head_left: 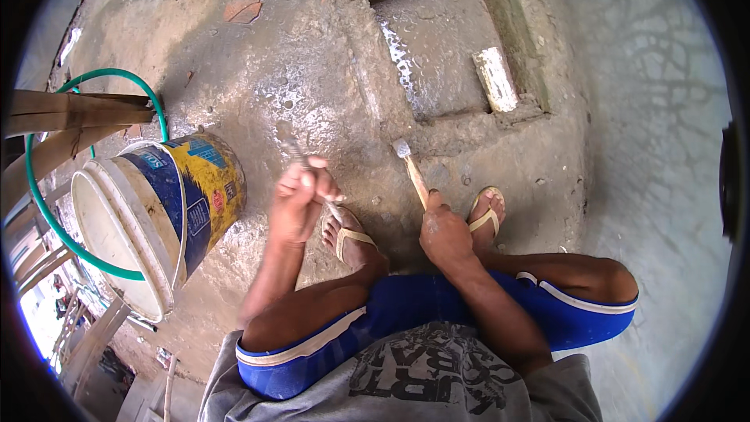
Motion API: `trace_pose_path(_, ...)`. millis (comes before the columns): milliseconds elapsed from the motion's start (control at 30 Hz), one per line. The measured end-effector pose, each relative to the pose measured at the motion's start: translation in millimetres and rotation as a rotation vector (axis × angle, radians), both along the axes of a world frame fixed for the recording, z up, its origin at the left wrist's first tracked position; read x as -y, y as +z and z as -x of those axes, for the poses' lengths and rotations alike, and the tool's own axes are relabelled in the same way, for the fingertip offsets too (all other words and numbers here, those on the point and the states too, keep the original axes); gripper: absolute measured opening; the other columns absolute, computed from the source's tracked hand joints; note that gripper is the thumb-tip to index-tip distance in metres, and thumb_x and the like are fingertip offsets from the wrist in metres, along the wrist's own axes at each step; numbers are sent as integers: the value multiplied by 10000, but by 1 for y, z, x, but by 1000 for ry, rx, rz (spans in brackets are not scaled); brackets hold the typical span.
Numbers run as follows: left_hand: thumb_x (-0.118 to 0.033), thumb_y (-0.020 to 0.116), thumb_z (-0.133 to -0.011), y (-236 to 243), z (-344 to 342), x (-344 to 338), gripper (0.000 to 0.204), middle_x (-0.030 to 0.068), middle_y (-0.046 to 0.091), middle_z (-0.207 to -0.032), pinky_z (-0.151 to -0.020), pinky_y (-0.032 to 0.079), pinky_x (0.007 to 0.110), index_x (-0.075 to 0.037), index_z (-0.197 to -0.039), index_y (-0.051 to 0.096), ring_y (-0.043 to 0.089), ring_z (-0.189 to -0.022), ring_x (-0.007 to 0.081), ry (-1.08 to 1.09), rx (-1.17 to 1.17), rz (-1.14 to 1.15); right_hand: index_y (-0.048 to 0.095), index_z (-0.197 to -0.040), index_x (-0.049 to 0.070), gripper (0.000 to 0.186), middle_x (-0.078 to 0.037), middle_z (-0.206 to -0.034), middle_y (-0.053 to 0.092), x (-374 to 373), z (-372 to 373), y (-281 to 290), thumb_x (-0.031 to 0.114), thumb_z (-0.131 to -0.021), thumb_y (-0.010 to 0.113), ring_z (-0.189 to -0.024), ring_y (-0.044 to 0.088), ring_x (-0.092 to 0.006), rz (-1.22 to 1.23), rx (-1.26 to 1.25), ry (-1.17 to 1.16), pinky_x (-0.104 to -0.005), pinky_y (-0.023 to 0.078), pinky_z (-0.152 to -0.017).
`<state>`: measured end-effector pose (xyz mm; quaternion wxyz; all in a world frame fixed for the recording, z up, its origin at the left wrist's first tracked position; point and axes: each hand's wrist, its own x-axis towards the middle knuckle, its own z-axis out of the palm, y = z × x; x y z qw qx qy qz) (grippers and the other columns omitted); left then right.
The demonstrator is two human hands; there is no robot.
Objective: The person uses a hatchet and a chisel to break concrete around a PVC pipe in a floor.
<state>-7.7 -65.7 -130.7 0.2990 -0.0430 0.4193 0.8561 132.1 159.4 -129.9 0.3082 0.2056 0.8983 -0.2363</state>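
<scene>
Both my hands are closed on tools above the wet concrete floor. In my left hand (299, 197) is a thin, grey, rod-like chisel (294, 150), blurred by motion; one end slants up past the fingers and the other pokes out below them. My right hand (447, 236) grips the wooden handle of a small hammer (415, 176). Its grey metal head points away from me, just short of a square recess (437, 47) sunk in the floor. The hammer and the chisel are apart. My feet in pale flip-flops (350, 239) stand on either side of the hammer.
A whitish cylindrical piece (497, 80) lies inside the recess at its right. On the left, a blue and yellow bucket (205, 180) lies tipped beside a green hose (92, 259) and wooden poles (78, 112). Reddish broken tile pieces (245, 5) lie farther off. A grey wall (656, 109) borders the right.
</scene>
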Motion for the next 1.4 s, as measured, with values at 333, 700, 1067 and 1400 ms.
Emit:
trace_pose_path(333,-61,588,-923,257,92,-17,94,108,634,-659,-800,542,512,-30,-965,665,615,-532,213,-307,-453,-672,443,-1096,-49,289,-314,-832,662,-3,11,5,113,-910,594,-799,677,-475,63,25,31,-536,538,-735)
trace_pose_path(700,-90,593,-931,257,69,1,106,92,627,-711,-838,527,515,-43,-1009,646,612,-590,201,-225,-634,-621,422,-1217,-39,426,-332,-860,661,-5,13,13,163,-914,642,-833,664,-504,117,54,-52,-554,533,-742)
trace_pose_path(1067,-119,599,-939,233,63,19,134,76,619,-763,-877,512,518,-55,-1054,626,609,-648,188,-171,-672,-613,430,-1200,-55,418,-352,-878,656,1,18,13,165,-915,642,-834,658,-517,53,56,4,-566,524,-728)
trace_pose_path(1400,-145,604,-946,221,63,26,168,61,613,-811,-912,499,521,-66,-1094,608,607,-700,177,-143,-674,-609,441,-1152,-35,408,-344,-879,669,-2,16,10,236,-933,654,-865,658,-521,66,103,-73,-559,488,-783)
